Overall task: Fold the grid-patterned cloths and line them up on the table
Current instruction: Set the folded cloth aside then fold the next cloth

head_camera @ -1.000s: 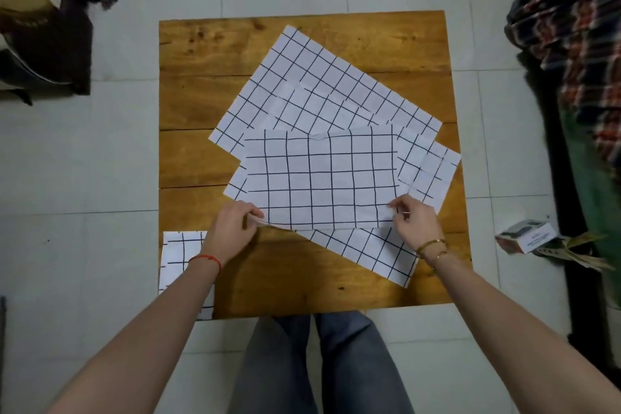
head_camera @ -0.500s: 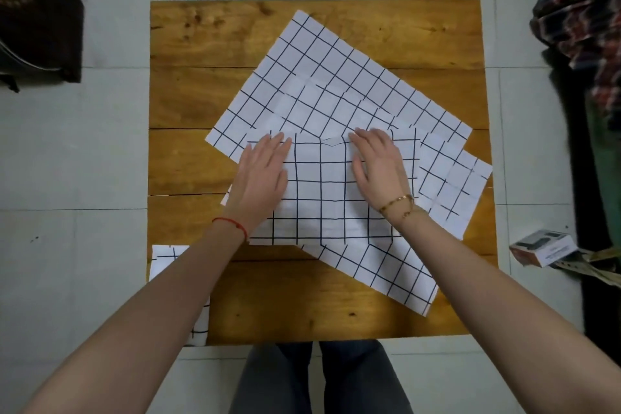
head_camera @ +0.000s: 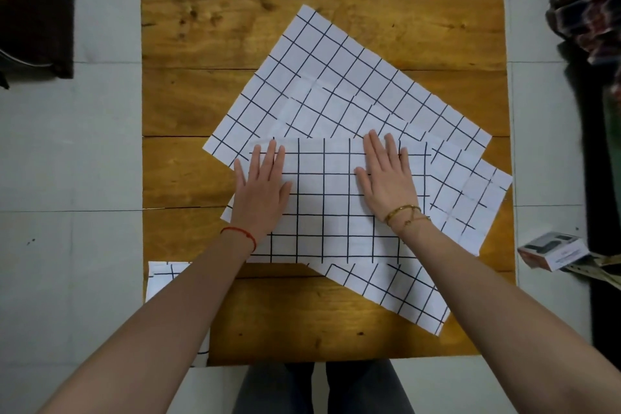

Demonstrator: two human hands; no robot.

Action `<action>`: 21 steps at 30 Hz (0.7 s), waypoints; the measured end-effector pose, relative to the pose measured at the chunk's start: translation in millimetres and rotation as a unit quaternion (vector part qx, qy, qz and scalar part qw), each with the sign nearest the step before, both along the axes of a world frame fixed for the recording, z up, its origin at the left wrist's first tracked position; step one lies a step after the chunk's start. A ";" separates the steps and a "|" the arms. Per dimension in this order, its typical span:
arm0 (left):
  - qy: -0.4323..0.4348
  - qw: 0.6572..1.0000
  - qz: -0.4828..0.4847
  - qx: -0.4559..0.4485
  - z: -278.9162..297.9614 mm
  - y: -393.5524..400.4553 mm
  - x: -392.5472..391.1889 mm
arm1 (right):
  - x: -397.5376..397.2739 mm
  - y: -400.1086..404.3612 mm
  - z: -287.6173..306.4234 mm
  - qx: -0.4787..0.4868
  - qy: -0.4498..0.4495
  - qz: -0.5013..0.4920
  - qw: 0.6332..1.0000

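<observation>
- Nearest me, at the near left corner of the worktop (head_camera: 188, 104), one grid cloth (head_camera: 160, 279) hangs partly over the edge, mostly hidden by my left forearm; I cannot tell whether it is folded.
- Just past that, the folded cloth (head_camera: 336, 205) I am working on lies square to me in the middle of the worktop, on top of the slanted cloths.
- My left hand (head_camera: 260, 191) lies flat on its left part, fingers straight and slightly spread, palm down, pinching nothing.
- My right hand (head_camera: 386, 181) lies flat on its right part the same way, fingers straight and reaching the far edge.
- I judge the step in hand to be smoothing this fold, pressing out from the middle so the layers sit flat.
- Under it and to the right, a slanted cloth (head_camera: 467, 198) pokes out towards the right edge, and its near corner (head_camera: 403, 296) runs towards me.
- Farthest, the largest open cloth (head_camera: 336, 70) lies on the slant across the far half of the worktop.
- The next move, as I see it, calls for taking hold of one short side and folding the piece again, keeping the edges matched and not dragging the loose cloths beneath, then setting it near the corner cloth to begin the line.
</observation>
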State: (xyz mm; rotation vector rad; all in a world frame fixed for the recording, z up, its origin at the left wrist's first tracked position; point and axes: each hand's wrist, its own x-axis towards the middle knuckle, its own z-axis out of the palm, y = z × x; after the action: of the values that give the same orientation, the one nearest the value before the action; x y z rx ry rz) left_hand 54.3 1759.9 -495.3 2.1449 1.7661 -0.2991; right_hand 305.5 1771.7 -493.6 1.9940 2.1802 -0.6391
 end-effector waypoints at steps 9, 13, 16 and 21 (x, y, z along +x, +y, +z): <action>0.001 0.999 0.013 0.037 2.4 6.4 0.6 | -77.8 10.8 11.8 0.040 0.000 0.178 0.983; 0.014 0.999 0.023 0.041 -1.1 6.5 -5.4 | -110.4 13.6 3.8 0.025 0.003 0.188 0.982; 0.026 0.998 0.027 0.042 -3.8 6.0 -11.4 | -118.3 14.3 -1.7 0.021 -0.013 0.189 0.982; 0.032 0.999 0.018 0.034 -4.8 4.8 -15.3 | -102.9 11.6 -3.8 0.032 -0.048 0.178 0.982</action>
State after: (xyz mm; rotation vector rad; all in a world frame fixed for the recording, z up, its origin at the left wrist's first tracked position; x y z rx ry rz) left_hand 39.0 1764.7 -500.1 2.1703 1.8744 -0.3056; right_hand 202.6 1783.4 -497.5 1.5590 2.4353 -0.4185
